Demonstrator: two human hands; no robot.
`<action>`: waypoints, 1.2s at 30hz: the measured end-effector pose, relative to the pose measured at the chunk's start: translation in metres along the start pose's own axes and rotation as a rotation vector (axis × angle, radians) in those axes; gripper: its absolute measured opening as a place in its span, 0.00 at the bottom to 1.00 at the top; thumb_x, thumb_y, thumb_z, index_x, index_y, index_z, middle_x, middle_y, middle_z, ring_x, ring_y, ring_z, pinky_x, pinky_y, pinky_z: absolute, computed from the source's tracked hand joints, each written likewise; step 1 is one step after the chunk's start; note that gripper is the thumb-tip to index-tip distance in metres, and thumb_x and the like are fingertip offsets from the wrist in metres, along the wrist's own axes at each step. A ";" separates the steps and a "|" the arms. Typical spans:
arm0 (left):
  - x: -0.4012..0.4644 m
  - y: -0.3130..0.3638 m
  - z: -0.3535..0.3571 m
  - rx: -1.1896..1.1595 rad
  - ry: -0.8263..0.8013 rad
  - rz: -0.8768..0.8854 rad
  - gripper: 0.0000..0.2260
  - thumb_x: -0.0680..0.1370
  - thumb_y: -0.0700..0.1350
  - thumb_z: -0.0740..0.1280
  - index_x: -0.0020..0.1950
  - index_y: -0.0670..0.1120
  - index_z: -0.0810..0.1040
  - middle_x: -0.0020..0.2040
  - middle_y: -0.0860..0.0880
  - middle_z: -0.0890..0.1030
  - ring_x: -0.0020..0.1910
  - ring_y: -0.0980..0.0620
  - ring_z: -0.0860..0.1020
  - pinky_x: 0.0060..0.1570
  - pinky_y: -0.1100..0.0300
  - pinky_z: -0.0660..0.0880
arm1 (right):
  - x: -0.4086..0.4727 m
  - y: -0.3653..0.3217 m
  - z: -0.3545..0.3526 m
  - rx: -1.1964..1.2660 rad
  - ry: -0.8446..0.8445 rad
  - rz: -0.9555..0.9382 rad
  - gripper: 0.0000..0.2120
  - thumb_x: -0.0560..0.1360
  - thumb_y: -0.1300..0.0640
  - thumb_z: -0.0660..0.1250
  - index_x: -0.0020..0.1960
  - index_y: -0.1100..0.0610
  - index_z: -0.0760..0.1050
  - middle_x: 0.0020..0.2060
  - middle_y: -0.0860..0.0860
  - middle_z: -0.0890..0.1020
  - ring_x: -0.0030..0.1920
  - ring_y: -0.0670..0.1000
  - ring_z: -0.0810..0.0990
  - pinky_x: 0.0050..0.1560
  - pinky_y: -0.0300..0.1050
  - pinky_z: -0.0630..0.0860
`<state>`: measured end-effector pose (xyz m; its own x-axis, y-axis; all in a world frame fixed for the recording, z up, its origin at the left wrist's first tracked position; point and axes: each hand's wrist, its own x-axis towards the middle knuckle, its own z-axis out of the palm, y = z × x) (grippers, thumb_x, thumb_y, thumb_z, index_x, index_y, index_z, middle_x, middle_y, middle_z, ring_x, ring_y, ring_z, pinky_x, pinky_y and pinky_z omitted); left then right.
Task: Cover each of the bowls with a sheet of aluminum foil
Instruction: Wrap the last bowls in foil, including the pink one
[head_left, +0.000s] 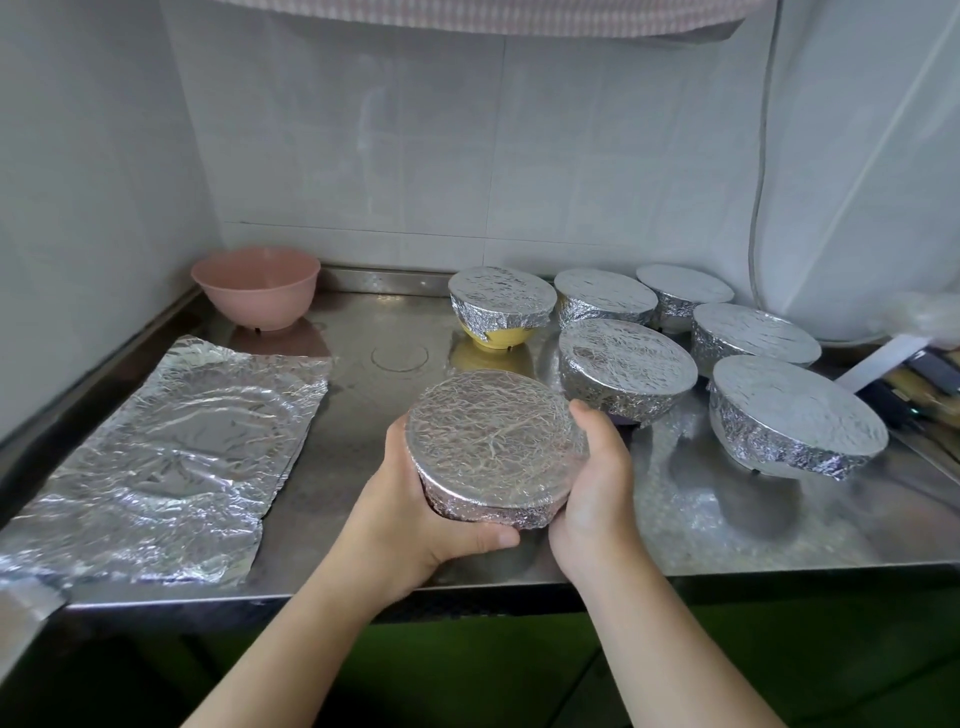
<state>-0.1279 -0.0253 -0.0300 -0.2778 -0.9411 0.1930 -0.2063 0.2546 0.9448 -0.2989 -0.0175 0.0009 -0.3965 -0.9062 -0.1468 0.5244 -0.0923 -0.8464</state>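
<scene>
Near the centre of the frame, a foil-covered bowl (496, 449) is held between both hands above the steel counter (363, 488). The left hand (415, 525) curls round its lower left side, thumb under the front edge; the right hand (592, 493) grips its right side. A loose foil sheet (171, 457) lies flat at the left. An uncovered pink bowl (257, 286) stands in the upper left corner. Six more covered bowls (626, 366) cluster at the right.

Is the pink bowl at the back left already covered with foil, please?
No, the pink bowl stands open and bare, with no foil on its rim.
</scene>
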 end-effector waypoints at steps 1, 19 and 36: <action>0.000 -0.001 -0.001 0.036 0.008 -0.017 0.57 0.55 0.55 0.90 0.75 0.61 0.61 0.66 0.70 0.77 0.67 0.68 0.74 0.65 0.63 0.71 | 0.000 -0.001 -0.001 -0.005 0.000 0.005 0.13 0.83 0.50 0.65 0.58 0.55 0.85 0.53 0.55 0.89 0.58 0.60 0.87 0.68 0.64 0.78; -0.022 0.046 -0.011 -0.361 0.303 -0.224 0.20 0.85 0.38 0.60 0.51 0.57 0.88 0.54 0.55 0.88 0.58 0.57 0.84 0.70 0.50 0.75 | -0.019 -0.020 -0.026 -0.610 0.091 -0.272 0.10 0.82 0.55 0.63 0.47 0.49 0.82 0.41 0.39 0.84 0.50 0.52 0.83 0.53 0.57 0.79; 0.084 0.054 -0.090 -0.130 0.507 -0.191 0.08 0.75 0.45 0.67 0.37 0.48 0.73 0.30 0.53 0.70 0.35 0.43 0.69 0.38 0.50 0.65 | 0.044 -0.018 0.111 -0.491 -0.152 -0.172 0.08 0.75 0.52 0.71 0.46 0.56 0.77 0.44 0.51 0.80 0.46 0.50 0.78 0.47 0.47 0.70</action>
<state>-0.0776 -0.1107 0.0615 0.2456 -0.9653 0.0884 -0.0828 0.0699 0.9941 -0.2423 -0.1013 0.0665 -0.3132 -0.9478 0.0598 0.0337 -0.0740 -0.9967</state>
